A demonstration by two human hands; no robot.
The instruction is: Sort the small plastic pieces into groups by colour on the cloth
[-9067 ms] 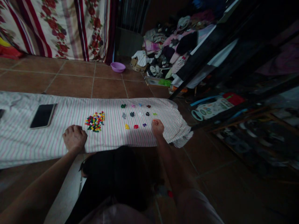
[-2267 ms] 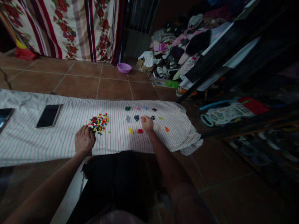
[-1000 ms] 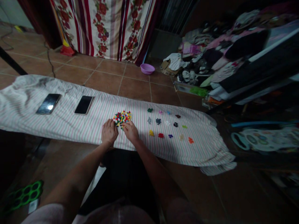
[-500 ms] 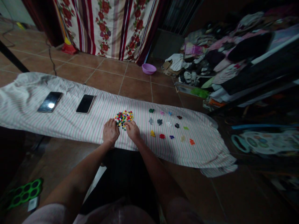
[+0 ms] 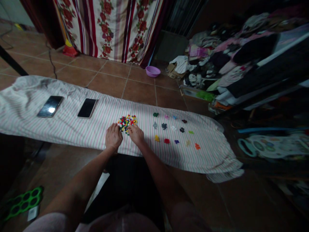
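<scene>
While a striped cloth (image 5: 70, 132) covered the long surface in front of the person, a green frame (image 5: 22, 198) with round openings lay at the lower left, on the near side. On the cloth's left part rested a smartphone (image 5: 50, 106), its dark screen bearing a bright reflection; a second smartphone (image 5: 87, 108) lay to its right, the two apart and both tilted in line. Behind them, beyond a strip of tiled floor (image 5: 108, 83), hung a floral striped curtain (image 5: 113, 32). The left hand (image 5: 114, 137) lay palm down and unclenched, its fingertips at the left edge of a mixed pile (image 5: 127, 120) of tiny coloured pieces. This pile occupied the cloth near its middle, between the two hands. The right hand (image 5: 135, 133) met the pile's right side with thumb and forefinger drawn together; whether a piece was pinched there could not be told. Farther right stood single-colour clusters in three rows: from dark green (image 5: 155, 114) to brown (image 5: 184, 121) at the back, from grey (image 5: 154, 125) to lime green (image 5: 191, 132) in the middle, and from yellow (image 5: 157, 138) to orange (image 5: 197, 146) at the front. Heaped clothes (image 5: 224, 58) filled the upper right.
</scene>
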